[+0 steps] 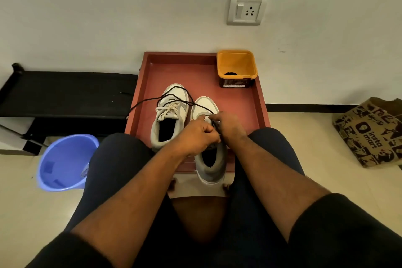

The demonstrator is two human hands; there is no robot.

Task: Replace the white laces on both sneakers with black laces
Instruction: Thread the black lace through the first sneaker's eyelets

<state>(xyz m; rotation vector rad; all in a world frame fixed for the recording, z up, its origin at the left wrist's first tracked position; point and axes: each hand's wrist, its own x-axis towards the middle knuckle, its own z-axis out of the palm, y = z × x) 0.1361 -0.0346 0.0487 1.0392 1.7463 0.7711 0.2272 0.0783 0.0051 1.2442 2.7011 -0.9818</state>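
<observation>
Two white-and-grey sneakers stand side by side on a red tray (pixel 258 104). The left sneaker (pixel 169 115) still carries a white lace (pixel 170 106). Over the right sneaker (pixel 210 159) both my hands work close together at its eyelets. My left hand (pixel 199 132) has its fingers curled at the tongue, pinching the sneaker's upper. My right hand (pixel 226 126) pinches a black lace (pixel 174 95), which loops back across the left sneaker's toe and trails off the tray's left edge.
An orange tub (pixel 237 67) with something black inside sits at the tray's back right corner. A blue bucket (pixel 65 163) stands on the floor at my left, a printed paper bag (pixel 372 132) at the right, a black low bench (pixel 65 93) at the left wall.
</observation>
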